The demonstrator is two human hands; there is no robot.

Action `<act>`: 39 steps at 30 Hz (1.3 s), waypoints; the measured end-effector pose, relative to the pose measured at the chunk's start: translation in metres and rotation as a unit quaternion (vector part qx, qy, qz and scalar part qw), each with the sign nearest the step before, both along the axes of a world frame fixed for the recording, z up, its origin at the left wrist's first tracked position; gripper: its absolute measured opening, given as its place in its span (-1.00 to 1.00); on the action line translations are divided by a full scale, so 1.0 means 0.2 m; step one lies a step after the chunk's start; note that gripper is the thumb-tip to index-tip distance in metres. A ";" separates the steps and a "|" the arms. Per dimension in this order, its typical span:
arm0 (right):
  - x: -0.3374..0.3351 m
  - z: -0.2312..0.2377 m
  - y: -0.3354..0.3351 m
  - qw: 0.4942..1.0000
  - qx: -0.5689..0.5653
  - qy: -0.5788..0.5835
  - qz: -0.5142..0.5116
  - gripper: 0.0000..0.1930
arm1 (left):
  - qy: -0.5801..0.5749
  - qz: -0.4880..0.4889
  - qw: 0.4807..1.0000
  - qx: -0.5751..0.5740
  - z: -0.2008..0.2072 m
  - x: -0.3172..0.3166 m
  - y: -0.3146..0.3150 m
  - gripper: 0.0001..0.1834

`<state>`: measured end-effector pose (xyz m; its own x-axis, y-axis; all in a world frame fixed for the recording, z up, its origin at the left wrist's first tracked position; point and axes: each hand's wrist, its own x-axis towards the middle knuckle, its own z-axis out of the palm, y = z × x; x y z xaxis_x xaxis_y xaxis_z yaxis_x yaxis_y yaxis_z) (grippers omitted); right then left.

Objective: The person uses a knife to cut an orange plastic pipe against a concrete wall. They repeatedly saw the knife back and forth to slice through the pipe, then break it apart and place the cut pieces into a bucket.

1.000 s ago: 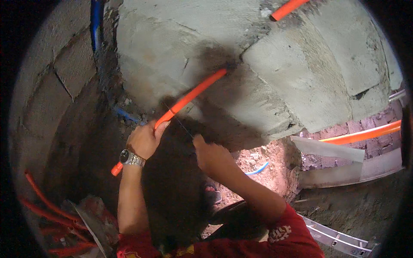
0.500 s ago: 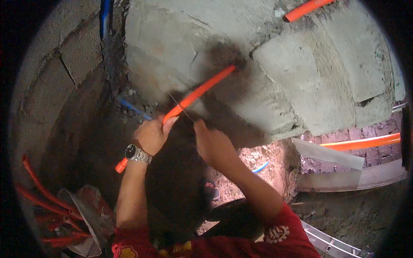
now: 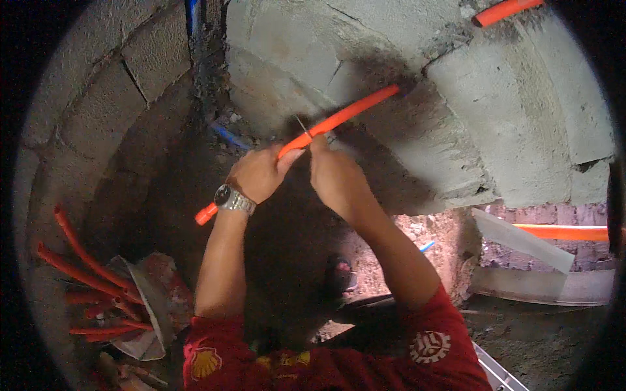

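Note:
My left hand (image 3: 257, 173) is closed around an orange plastic pipe (image 3: 358, 107), which slants up to the right in front of the wall. The pipe's lower end, with a wider collar (image 3: 207, 214), sticks out below that hand. In my right hand (image 3: 336, 176) is a thin hacksaw blade (image 3: 303, 125), lying across the pipe just beyond my left hand. My right fingers are close against the pipe, and they hide the blade's near end. A metal-banded watch (image 3: 235, 199) is on my left wrist.
Ahead is a rough block wall (image 3: 450, 124), with an orange pipe stub (image 3: 508, 11) at top right. Blue conduit (image 3: 229, 137) shows in the dark corner. Several orange pipes (image 3: 91, 277) stand by a torn sack (image 3: 147, 313) at lower left. A ladder (image 3: 499, 371) is at lower right.
My right hand has moved up to the pipe, so the near stretch of blade no longer shows. The left hand keeps its hold. The whole view has shifted.

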<state>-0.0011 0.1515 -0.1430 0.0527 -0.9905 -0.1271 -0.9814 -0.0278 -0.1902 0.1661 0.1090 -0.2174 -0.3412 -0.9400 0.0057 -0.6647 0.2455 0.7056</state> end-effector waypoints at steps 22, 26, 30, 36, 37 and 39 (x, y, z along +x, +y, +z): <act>0.01 -0.06 0.00 0.999 -0.023 0.028 -0.020 -0.82 | -0.008 -0.008 1.000 -0.007 0.05 -0.02 -0.01 -0.40; -0.01 -0.05 0.22 0.996 0.067 0.034 -0.042 -0.81 | -0.022 0.004 1.000 -0.019 -0.01 0.07 -0.02 -0.42; -0.10 -0.04 0.22 0.996 0.074 0.034 -0.044 -0.75 | 0.007 -0.001 1.000 -0.014 -0.02 0.00 0.02 -0.42; -0.07 -0.07 0.20 0.998 0.059 -0.006 -0.031 -0.75 | 0.005 -0.006 1.000 -0.017 -0.02 0.01 0.02 -0.41; -0.08 -0.05 0.28 0.996 0.079 0.000 -0.032 -0.75 | -0.005 -0.008 1.000 -0.019 -0.01 0.02 0.02 -0.42; -0.09 0.00 0.34 0.992 0.115 0.001 -0.055 -0.74 | -0.026 -0.003 0.999 -0.022 0.00 0.03 0.01 -0.42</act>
